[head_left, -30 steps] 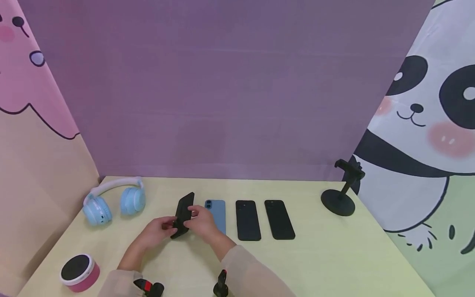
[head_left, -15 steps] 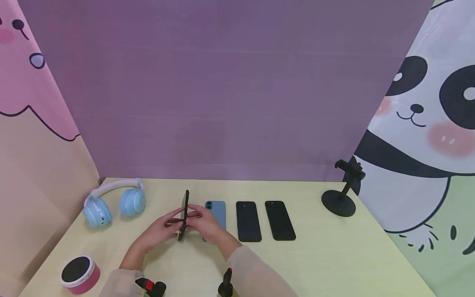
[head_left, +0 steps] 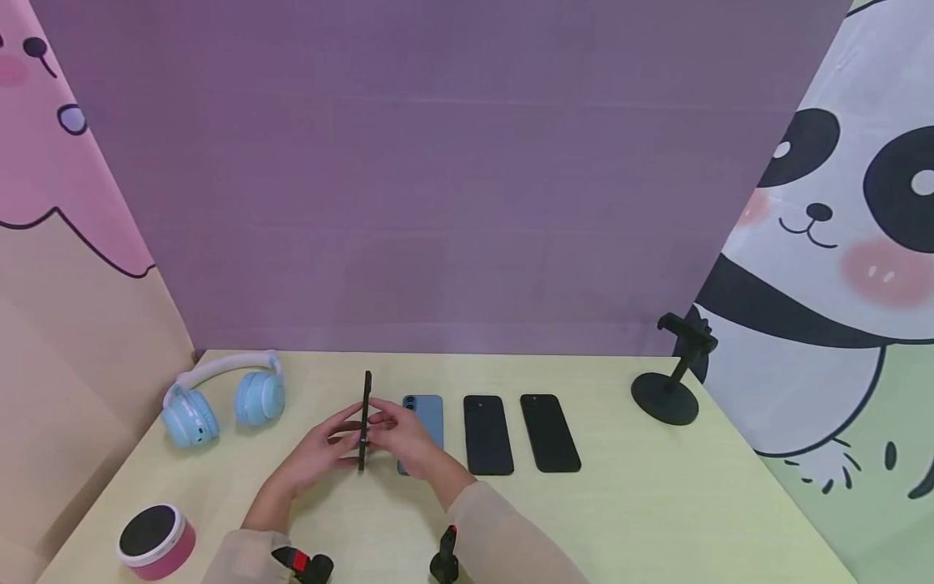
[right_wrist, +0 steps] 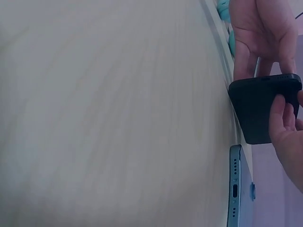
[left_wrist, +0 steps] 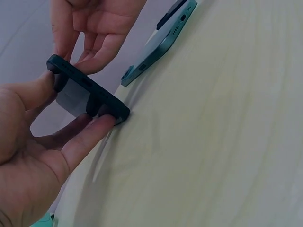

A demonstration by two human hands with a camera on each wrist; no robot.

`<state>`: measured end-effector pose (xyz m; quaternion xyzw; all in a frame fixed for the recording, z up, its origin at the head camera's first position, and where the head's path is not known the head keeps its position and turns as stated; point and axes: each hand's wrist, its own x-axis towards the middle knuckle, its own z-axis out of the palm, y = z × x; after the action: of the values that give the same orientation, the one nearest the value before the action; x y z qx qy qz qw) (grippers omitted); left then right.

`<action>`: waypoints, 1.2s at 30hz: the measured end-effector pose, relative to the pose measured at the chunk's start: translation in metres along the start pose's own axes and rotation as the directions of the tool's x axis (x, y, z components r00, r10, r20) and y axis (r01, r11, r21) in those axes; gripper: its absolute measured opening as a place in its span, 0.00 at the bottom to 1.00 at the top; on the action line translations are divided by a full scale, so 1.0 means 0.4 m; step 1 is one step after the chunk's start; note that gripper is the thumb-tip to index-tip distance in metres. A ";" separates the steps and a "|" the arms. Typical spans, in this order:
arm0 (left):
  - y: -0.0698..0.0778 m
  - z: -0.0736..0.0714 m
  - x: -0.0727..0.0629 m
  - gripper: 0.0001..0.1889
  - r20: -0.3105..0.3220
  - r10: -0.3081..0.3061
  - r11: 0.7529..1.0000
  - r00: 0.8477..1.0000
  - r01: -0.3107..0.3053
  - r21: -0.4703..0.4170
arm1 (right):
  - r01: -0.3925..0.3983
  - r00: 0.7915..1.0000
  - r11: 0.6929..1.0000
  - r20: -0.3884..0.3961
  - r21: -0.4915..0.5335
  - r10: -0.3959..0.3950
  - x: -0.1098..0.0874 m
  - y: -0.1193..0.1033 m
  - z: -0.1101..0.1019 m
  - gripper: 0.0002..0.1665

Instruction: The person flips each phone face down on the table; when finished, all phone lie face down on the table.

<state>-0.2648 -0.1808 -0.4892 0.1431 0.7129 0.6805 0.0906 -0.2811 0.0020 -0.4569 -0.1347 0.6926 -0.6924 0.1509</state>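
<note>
A black smartphone (head_left: 366,422) is turned on edge, so the head view shows only its thin side. My left hand (head_left: 319,448) holds it from the left, the thumb and fingers at its edges in the left wrist view. On the other side my right hand (head_left: 405,442) grips it, with fingertips against the dark broad face (right_wrist: 255,111) in the right wrist view. A blue smartphone (head_left: 432,415) lies beside the right hand, which partly covers it. Two more dark smartphones, one with a camera bump (head_left: 489,438) and another (head_left: 550,434), lie further right.
Light blue headphones (head_left: 260,396) rest at the table's back left. A pink round tub with a black top (head_left: 159,539) stands at the front left. At the back right is a black stand with a round base (head_left: 664,399). A purple backdrop (head_left: 467,178) rises behind the table.
The black smartphone has turned from showing its broad face at a slant to edge-on, shifting slightly right. Both hands have moved with it; the left hand has come closer to the right.
</note>
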 end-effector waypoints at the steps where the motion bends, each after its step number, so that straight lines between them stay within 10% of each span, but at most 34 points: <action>1: 0.000 0.001 0.000 0.32 -0.005 0.000 1.000 1.000 0.000 -0.003 | 0.000 1.000 1.000 0.000 0.004 0.000 0.000 -0.001 0.001 0.33; 14: 0.005 -0.002 -0.010 0.30 -0.043 -0.014 1.000 0.999 0.012 -0.029 | 0.011 1.000 1.000 0.018 0.013 -0.012 0.003 0.005 0.010 0.33; 25: 0.041 0.013 -0.009 0.27 -0.239 0.011 0.989 0.971 0.025 0.147 | 0.038 0.995 0.998 0.090 -0.039 -0.035 -0.001 0.023 0.018 0.31; 36: 0.044 -0.004 -0.035 0.22 -0.323 0.023 0.852 0.946 0.150 0.501 | -0.042 0.998 0.961 -0.055 -0.274 0.028 -0.001 0.031 0.031 0.33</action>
<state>-0.2508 -0.1862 -0.4724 0.0273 0.8793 0.4734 -0.0444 -0.2754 -0.0092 -0.4692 -0.1244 0.7879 -0.5900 0.1251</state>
